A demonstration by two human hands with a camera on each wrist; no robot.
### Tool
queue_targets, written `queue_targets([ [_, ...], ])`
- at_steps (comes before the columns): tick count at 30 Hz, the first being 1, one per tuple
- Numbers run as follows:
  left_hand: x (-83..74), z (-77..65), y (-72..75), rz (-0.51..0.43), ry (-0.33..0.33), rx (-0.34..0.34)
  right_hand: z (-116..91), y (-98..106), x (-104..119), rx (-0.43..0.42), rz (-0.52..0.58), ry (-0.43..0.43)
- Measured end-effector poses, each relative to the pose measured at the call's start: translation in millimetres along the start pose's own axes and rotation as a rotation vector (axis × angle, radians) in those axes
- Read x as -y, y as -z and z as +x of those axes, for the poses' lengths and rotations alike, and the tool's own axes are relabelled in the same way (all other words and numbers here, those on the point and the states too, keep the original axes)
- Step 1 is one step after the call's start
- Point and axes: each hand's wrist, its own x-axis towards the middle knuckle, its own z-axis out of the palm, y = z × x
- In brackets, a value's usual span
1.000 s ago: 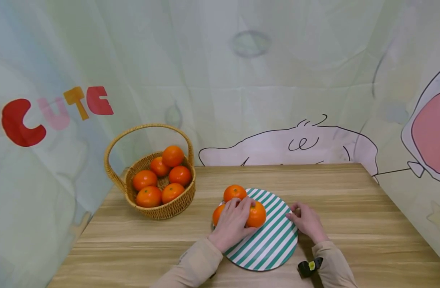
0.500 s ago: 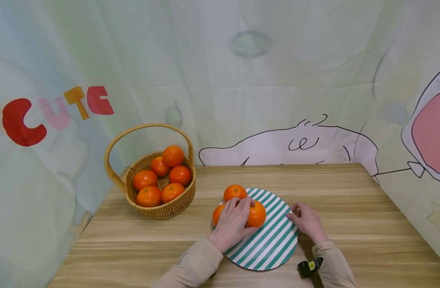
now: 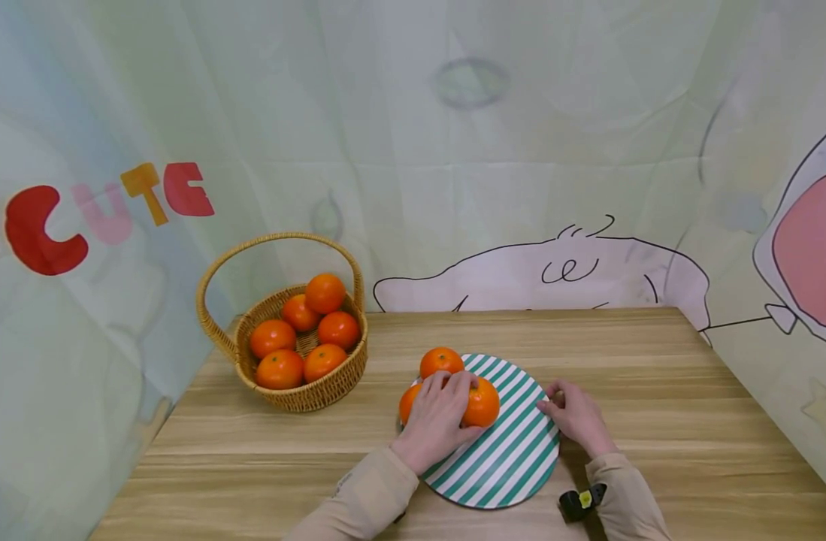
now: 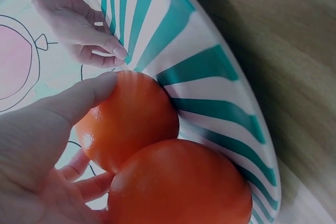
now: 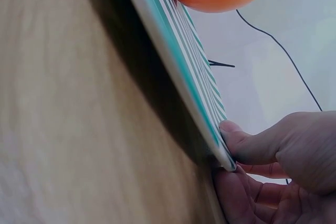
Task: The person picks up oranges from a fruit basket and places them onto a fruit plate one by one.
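A round plate (image 3: 503, 458) with green and white stripes lies on the table, and several mandarins sit toward its left side. My left hand (image 3: 438, 417) reaches over them and grips the right-hand mandarin (image 3: 482, 403), thumb on one side and fingers on the other. Beside the palm is another mandarin (image 4: 181, 184), partly covered by the hand in the head view. A further mandarin (image 3: 442, 362) sits just past the fingertips. At the plate's right rim my right hand (image 3: 576, 417) pinches the edge, thumb on top and fingers underneath, as the right wrist view shows.
A wicker basket (image 3: 331, 391) with a tall arched handle stands at the back left, holding several mandarins. The wooden table (image 3: 690, 421) ends against a printed curtain (image 3: 413, 188). A black wrist camera (image 3: 576, 505) hangs by the right sleeve.
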Motion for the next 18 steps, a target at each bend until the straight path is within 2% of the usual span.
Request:
queue_targets([
  [18, -1.2, -1.1, 0.0, -0.010, 0.013, 0.009, -0.1, 0.3, 0.0, 0.001, -0.006, 0.003],
])
